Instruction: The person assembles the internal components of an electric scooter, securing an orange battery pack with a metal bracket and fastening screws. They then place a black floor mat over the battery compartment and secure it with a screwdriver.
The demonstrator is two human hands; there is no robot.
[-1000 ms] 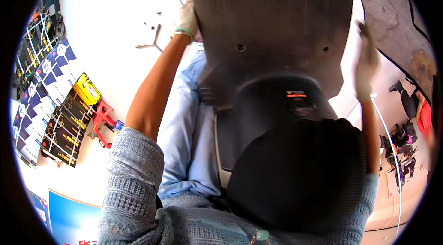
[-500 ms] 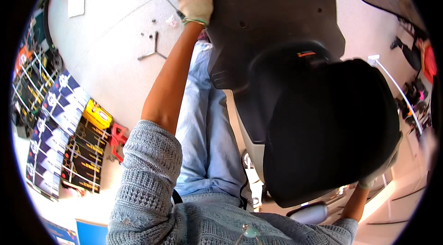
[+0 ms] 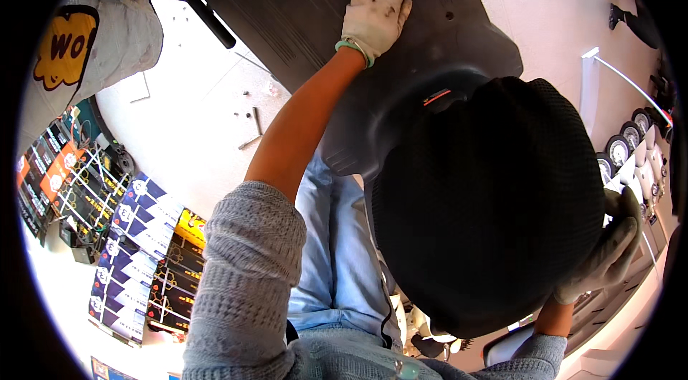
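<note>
My left hand (image 3: pixel 376 15), in a pale, smudged work glove, lies flat with its fingers stretched out on the dark plastic footboard (image 3: pixel 287 11) of what looks like a scooter. Nothing is held in it. Behind the footboard rises a large black padded seat (image 3: pixel 487 215), close below me, hiding much of what lies under it. My right hand (image 3: pixel 609 251), gloved too, is against the seat's right side with its fingers extended. Part of that hand is hidden by the seat.
Left of the footboard, a three-armed wrench (image 3: pixel 254 129) and several small dark bits lie on the pale floor. Printed boxes (image 3: pixel 129 258) stand at left, below a grey cover with a yellow patch (image 3: pixel 115 36). Several wheels (image 3: pixel 620 147) line the right side, beyond a white post (image 3: pixel 590 86).
My left hand has moved from the footboard's far left edge onto its flat top. The right hand shows more beside the seat. My view has turned, bringing the grey cover and wheels in.
</note>
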